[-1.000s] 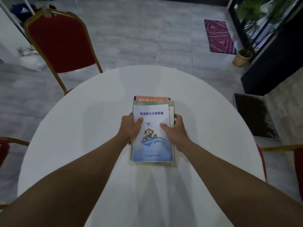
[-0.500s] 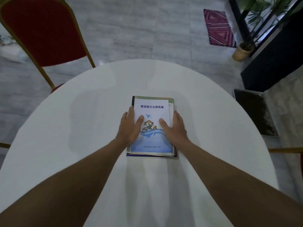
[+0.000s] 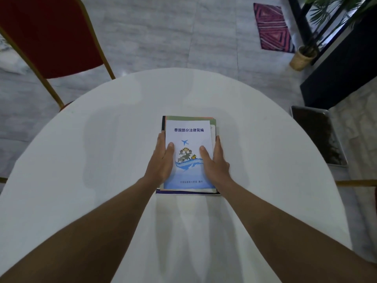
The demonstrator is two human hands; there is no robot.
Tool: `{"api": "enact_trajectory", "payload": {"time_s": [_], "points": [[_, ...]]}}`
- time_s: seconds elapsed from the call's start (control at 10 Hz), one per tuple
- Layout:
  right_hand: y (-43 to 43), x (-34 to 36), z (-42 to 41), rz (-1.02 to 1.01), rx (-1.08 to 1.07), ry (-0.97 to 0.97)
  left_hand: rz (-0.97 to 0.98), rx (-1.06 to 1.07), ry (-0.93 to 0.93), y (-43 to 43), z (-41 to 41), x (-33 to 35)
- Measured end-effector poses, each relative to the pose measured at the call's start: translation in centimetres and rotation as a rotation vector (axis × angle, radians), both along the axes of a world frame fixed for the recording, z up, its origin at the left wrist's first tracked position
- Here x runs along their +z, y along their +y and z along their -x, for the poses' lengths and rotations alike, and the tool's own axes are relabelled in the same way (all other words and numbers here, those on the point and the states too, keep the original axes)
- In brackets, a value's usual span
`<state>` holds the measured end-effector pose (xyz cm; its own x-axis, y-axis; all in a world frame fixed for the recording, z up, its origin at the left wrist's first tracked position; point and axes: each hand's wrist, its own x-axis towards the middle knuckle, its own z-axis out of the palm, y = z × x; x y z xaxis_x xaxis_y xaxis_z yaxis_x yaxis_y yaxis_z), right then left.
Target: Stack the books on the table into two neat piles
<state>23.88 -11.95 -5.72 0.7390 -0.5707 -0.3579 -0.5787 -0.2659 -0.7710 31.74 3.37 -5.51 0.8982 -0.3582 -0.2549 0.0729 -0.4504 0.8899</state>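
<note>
Books (image 3: 188, 137) sit in one pile mid-table (image 3: 81, 160). The left hand (image 3: 161, 160) and right hand (image 3: 214, 162) lie flat and open along its sides (thumbs on the top cover), pressing, not gripping. The cover reads 泰国部分法律简编.

— Can any writing be read?
— Yes. The top book (image 3: 188, 135), on the pile at the middle of the white table (image 3: 81, 160), carries the blue title "泰国部分法律简编". A smaller line near its lower edge is too blurred to read.
</note>
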Motion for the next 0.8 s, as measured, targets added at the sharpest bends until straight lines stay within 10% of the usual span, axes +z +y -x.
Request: {"api": "enact_trajectory", "payload": {"time_s": [0.8], "points": [[-0.8,4.4,1.1,-0.045,0.111,-0.003,-0.587,-0.307,-0.171,0.9,-1.2,4.8]]}}
